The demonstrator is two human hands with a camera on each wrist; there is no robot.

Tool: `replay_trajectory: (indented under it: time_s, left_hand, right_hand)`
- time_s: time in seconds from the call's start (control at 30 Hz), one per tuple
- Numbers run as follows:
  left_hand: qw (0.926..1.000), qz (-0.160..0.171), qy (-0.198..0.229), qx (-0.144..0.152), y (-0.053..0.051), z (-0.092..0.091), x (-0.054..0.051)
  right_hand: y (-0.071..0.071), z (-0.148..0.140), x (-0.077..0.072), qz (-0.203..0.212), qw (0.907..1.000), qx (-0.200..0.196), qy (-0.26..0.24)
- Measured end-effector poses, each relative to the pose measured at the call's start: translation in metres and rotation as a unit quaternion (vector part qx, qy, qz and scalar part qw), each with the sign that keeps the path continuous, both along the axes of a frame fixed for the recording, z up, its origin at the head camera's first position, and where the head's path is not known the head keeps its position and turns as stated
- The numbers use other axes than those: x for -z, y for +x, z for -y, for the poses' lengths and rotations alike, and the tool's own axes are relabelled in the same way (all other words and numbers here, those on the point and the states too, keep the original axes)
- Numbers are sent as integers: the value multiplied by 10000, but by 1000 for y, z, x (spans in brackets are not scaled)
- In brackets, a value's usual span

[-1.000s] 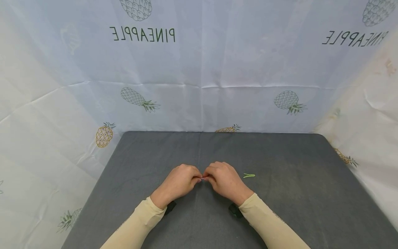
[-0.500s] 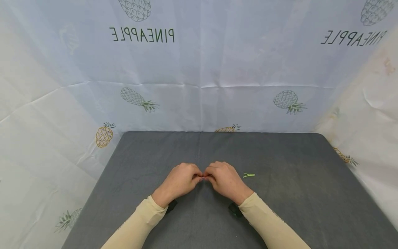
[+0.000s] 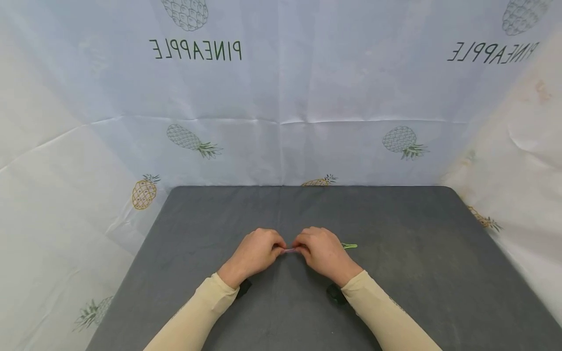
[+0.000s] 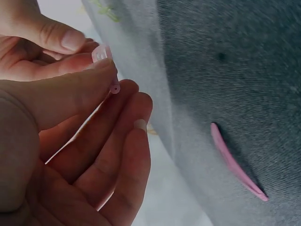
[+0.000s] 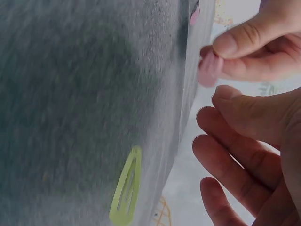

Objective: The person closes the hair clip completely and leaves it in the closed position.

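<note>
My left hand (image 3: 256,251) pinches a small pink hair clip (image 3: 290,250) between thumb and index finger, above the middle of the table. In the right wrist view the held clip (image 5: 209,70) sticks out of that grip. My right hand (image 5: 261,141) is just beside it, thumb and fingers loosely bent, with a narrow gap to the clip. A second pink clip (image 4: 235,165) lies on the table in the left wrist view. The green clip (image 5: 121,217) lies flat near my right hand; in the head view this clip (image 3: 351,245) is partly hidden by that hand.
The dark grey table (image 3: 417,273) spreads around both hands. A pale cloth with pineapple prints (image 3: 325,87) hangs behind it and at the sides. Black wrist devices (image 3: 336,294) show beneath the cream sleeves (image 3: 386,317).
My right hand has moved slightly right, away from my left, and let go of the pink clip. More of the clip shows between the hands. The head view has shifted a little.
</note>
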State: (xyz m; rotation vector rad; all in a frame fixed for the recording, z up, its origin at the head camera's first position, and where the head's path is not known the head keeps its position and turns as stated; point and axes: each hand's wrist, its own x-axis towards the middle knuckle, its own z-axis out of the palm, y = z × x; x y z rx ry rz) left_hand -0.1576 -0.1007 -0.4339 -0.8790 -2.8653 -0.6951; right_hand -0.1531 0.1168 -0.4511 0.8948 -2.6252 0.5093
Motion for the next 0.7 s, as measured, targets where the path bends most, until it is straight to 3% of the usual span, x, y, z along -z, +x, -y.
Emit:
replay_trajectory:
  time_s: [0.2, 0.4, 0.7]
  left_hand:
    - [9998, 173, -51, -10, -7, -1, 7]
    - [9998, 139, -175, 4, -10, -3, 11]
    - [9990, 326, -315, -45, -15, -8, 16]
  right_hand:
    - [-1, -13, 0, 32, 9996, 261, 123]
    - [0, -27, 0, 251, 9981, 517, 231]
    - [2, -47, 1, 369, 9967, 686, 231]
